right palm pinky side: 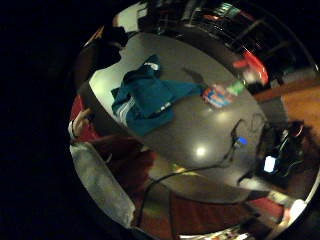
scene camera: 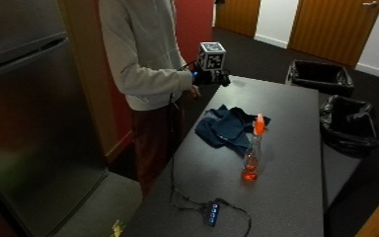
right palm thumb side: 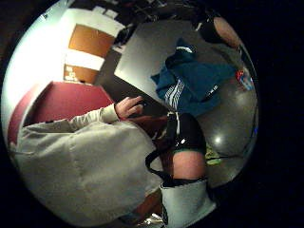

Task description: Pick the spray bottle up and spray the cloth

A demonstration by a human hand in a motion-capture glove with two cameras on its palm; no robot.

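A dark blue cloth (scene camera: pixel 225 127) lies crumpled on the grey table (scene camera: pixel 294 103), near the edge where the person stands. Just beyond it stands a clear spray bottle (scene camera: pixel 252 155) with an orange trigger and orange liquid, upright and untouched. My gloved right hand (scene camera: pixel 210 77) hovers above the table's far corner, well away from cloth and bottle, holding nothing. From the palm I see the cloth (right palm pinky side: pixel 147 97) (right palm thumb side: pixel 190 85) and the bottle (right palm pinky side: pixel 222 92) (right palm thumb side: pixel 244 78) far off. One finger (right palm thumb side: pixel 186 159) shows close up. The bare left hand (scene camera: pixel 193 91) stays by the person's waist.
A USB hub (scene camera: pixel 212 215) with a trailing cable lies at the table's near end. Two black lined bins (scene camera: pixel 321 76) (scene camera: pixel 348 121) stand on the floor past the table. A steel fridge (scene camera: pixel 32 123) fills the left side.
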